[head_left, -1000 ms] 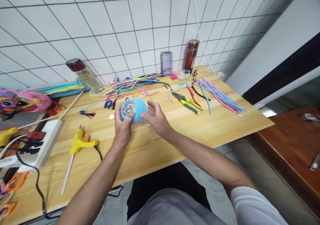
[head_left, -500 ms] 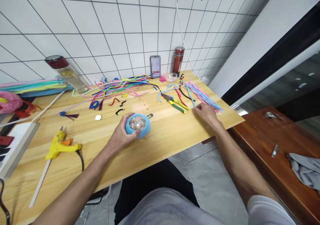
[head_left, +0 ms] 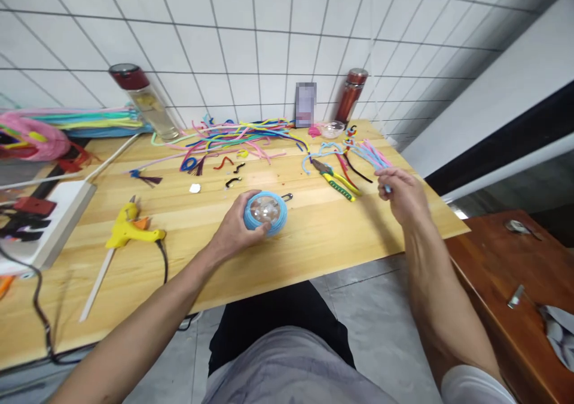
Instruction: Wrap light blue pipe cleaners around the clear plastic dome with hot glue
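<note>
My left hand [head_left: 240, 222] is wrapped round a clear ball with light blue pipe cleaner wound about it [head_left: 280, 222]; a small dark clip [head_left: 287, 197] sticks out at its far side. My right hand [head_left: 403, 193] is raised a little over the right part of the table, fingers closed on a blue pipe cleaner [head_left: 388, 188] whose end shows below them. Just beyond lie pink and blue pipe cleaners [head_left: 368, 153], partly hidden by that hand. Pliers with yellow and green handles [head_left: 338, 186] rest to its left.
A yellow glue gun [head_left: 130, 227] and a white power strip [head_left: 67, 213] are on the left. Along the wall stand a glass bottle [head_left: 152, 111], a phone [head_left: 305, 105] and a red flask [head_left: 352, 98]. Loose coloured pipe cleaners [head_left: 251, 132] cover the back. The table's front edge runs near my lap.
My right hand has lifted off the table with its fingers now closed on the blue pipe cleaner. My left hand still holds the wrapped ball. The whole view has shifted.
</note>
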Motion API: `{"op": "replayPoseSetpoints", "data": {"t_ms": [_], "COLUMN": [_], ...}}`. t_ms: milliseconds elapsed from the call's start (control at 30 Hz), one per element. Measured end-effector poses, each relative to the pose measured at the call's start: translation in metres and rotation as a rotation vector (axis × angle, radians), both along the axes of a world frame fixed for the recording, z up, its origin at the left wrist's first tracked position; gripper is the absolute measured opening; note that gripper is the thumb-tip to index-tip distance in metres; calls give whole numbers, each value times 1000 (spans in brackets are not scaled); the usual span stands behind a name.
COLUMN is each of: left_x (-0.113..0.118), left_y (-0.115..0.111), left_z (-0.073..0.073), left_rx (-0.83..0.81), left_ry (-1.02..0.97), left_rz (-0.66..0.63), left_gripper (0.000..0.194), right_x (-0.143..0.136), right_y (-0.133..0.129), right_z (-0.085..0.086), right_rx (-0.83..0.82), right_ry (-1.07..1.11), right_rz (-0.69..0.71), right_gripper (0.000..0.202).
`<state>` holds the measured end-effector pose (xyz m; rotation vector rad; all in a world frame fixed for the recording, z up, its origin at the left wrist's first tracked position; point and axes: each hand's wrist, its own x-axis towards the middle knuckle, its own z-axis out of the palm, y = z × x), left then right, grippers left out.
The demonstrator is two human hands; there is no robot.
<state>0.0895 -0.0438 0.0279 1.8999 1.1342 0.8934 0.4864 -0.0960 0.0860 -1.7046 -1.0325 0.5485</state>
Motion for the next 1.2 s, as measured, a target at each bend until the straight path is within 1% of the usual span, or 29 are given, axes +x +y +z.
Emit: {"op": "replayPoseSetpoints", "data": {"t_ms": [33, 67, 133, 167, 200, 267, 333, 367, 433, 500, 567, 600, 667, 733, 833, 967, 1200], "left_x": [-1, -2, -6, -9, -13, -20, -27, -30, -35, -38, -40, -41, -42, -43, -43, -41, -41], "left_y": [2, 4, 9, 12, 15, 19, 22, 23, 25, 28, 31, 32, 33, 32, 29, 26, 26], "left_z": [1, 2, 7, 9, 12, 15, 15, 13, 8, 2, -1, -2, -1, 0, 2, 0, -7], "left_rx": [2, 5, 9, 11, 18, 31, 30, 26, 24, 44, 93, 116, 123, 79, 23, 15, 37], "left_ry": [-7, -19, -52, -70, -80, -69, -38, -26, -21, -29, -23, -16, -6, -13, -35, -78, -90], "left_rz": [4, 20, 51, 55, 54, 42, 26, 16, 4, 6, 13, 11, -4, -13, -5, 6, 22], "left_gripper": [79, 78, 76, 75, 75, 75, 75, 75, 76, 75, 74, 74, 74, 73, 76, 80, 81], "right_x": [-7, -15, -33, -43, -53, -73, -93, -103, -124, -143, -158, -164, -173, -179, -184, -188, -190], "right_y": [-1, -2, -3, -3, -3, 1, 8, 13, 25, 37, 48, 53, 59, 62, 61, 56, 56], "right_z": [9, 18, 36, 44, 50, 55, 51, 47, 34, 20, 10, 7, 3, 0, -4, -11, -21], "right_rx": [102, 166, 223, 252, 282, 332, 364, 371, 356, 316, 291, 280, 237, 176, 116, 134, 200], "right_ry": [103, 165, 168, 103, -8, -300, -540, -610, -659, -653, -639, -633, -615, -589, -524, -434, -428], "right_rz": [73, 131, 185, 186, 184, 226, 365, 463, 673, 849, 937, 942, 907, 858, 829, 868, 863], "right_gripper": [20, 22, 24, 23, 18, 7, 9, 11, 15, 23, 29, 28, 22, 13, 9, 6, 11]}}
